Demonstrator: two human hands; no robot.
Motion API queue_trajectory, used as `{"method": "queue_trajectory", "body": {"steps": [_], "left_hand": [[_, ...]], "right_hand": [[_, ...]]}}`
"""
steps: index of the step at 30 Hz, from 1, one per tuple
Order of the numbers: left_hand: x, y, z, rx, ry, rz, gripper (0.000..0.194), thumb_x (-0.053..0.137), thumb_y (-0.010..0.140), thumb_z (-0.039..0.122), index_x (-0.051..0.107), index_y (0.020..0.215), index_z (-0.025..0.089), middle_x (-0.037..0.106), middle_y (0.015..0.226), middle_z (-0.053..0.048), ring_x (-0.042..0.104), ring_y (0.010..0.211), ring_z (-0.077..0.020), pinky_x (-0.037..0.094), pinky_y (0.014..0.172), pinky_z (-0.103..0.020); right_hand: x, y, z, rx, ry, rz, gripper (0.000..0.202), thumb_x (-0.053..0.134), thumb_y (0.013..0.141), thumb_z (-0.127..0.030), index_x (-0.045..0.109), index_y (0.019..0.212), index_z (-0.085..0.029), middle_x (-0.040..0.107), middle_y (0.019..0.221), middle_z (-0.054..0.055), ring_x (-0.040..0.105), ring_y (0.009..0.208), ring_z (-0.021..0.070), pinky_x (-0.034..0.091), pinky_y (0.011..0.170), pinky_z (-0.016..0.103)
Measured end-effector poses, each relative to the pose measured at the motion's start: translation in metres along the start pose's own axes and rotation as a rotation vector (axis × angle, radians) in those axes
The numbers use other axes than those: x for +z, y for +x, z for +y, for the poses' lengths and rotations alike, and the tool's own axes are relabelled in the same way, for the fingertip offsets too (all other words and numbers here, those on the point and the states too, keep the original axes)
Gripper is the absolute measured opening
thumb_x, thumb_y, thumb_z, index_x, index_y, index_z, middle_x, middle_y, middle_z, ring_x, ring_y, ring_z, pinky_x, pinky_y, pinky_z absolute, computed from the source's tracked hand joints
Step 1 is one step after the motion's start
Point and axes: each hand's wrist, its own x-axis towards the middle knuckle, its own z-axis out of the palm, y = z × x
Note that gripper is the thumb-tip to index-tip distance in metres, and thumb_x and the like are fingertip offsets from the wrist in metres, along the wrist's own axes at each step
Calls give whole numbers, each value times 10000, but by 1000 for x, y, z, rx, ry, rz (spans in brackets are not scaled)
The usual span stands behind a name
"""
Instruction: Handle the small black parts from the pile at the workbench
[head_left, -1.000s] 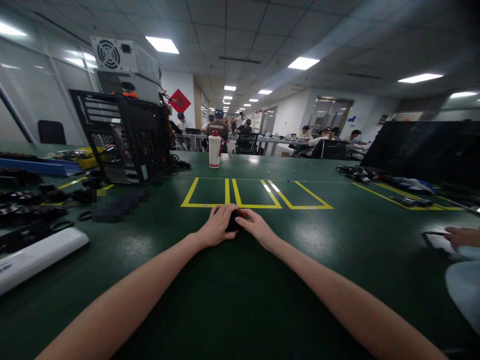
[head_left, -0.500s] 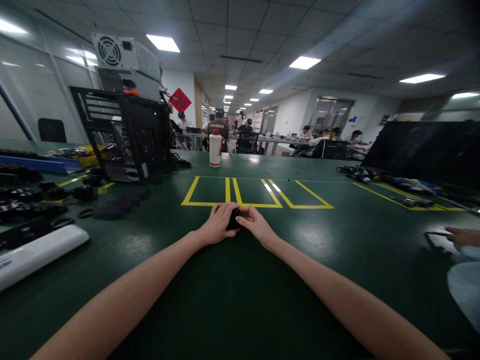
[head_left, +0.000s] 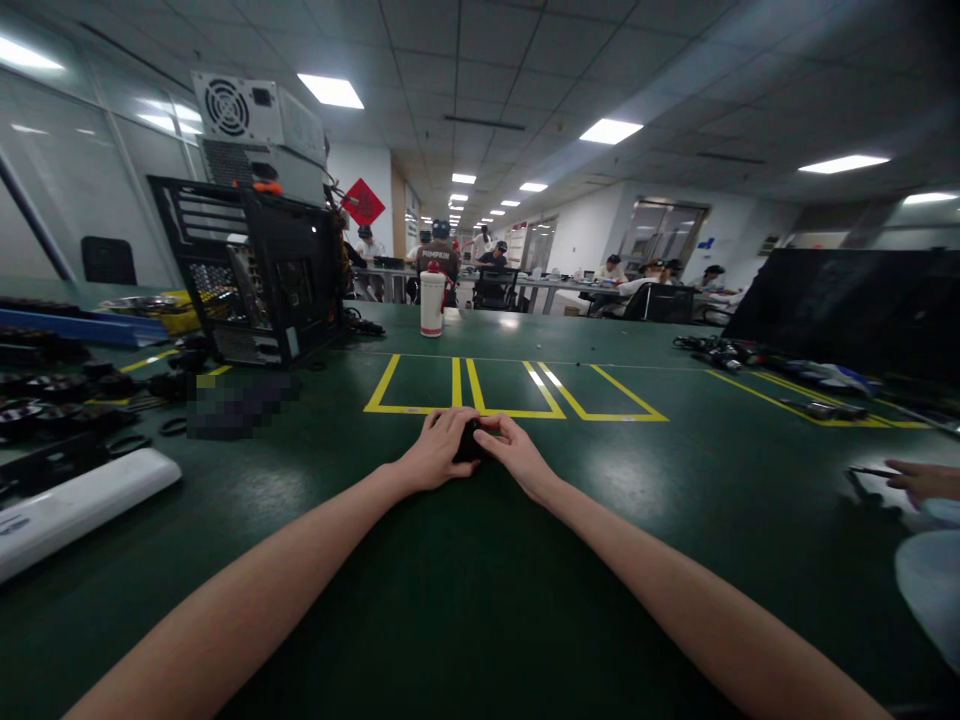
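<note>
Both hands meet at a small black object [head_left: 469, 445] low over the green table [head_left: 450, 580], just in front of the yellow tape outlines. My left hand [head_left: 439, 448] wraps it from the left, thumb below and fingers over the top. From the right, my right hand [head_left: 517, 450] closes on it with thumb and fingertips. Fingers cover most of the object, so its kind is unclear.
At the left stand a black computer case [head_left: 255, 270] with power supplies [head_left: 262, 110] on top and a white elongated device [head_left: 90, 510]. A white bottle [head_left: 431, 302] is farther back. Another person's hand [head_left: 926, 480] is at the right, near a dark screen [head_left: 847, 310].
My hands keep their hold on the black object with hardly any movement. The view has shifted very slightly, and the other person's hand at the right has moved a little.
</note>
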Motion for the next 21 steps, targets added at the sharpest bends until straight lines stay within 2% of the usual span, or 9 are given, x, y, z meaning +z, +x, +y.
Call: {"method": "queue_trajectory", "body": {"steps": [5,8,13,18,21], "left_hand": [[-1,0,1,-4,-2,-7,633,582,669,261,240,1199,202,399,1179,-92,356,1119,-235,222,946,-419],[-1,-1,1,-4,-3,-12,632,578,674,262,235,1201,206,394,1186,-92,352,1122,-236,217,948,-421],[-3,-1,1,9,-2,-17,625,572,679,268,233,1199,199,393,1188,-94,352,1119,-232,211,951,-416],[-1,0,0,-2,-2,-1,621,587,662,268,251,1180,207,397,1181,-88,359,1113,-235,223,942,-417],[0,0,1,-3,-2,8,615,592,654,261,262,1170,206,403,1169,-84,365,1105,-238,226,943,-417]], "right_hand": [[-2,5,7,42,-19,24,322,599,661,-337,525,933,-181,566,949,37,525,899,159,391,845,346],[-4,4,6,64,-14,-13,311,597,664,-324,530,932,-180,570,951,37,527,911,163,385,859,351],[-2,-1,0,12,49,-95,336,640,623,-237,501,928,-210,532,999,14,537,911,155,412,833,327],[0,0,1,-18,-19,1,256,595,666,-310,516,883,-200,548,929,10,537,867,142,406,831,323],[-1,4,4,-11,-42,19,275,592,668,-325,521,897,-190,556,922,18,528,880,150,394,848,338]]}}
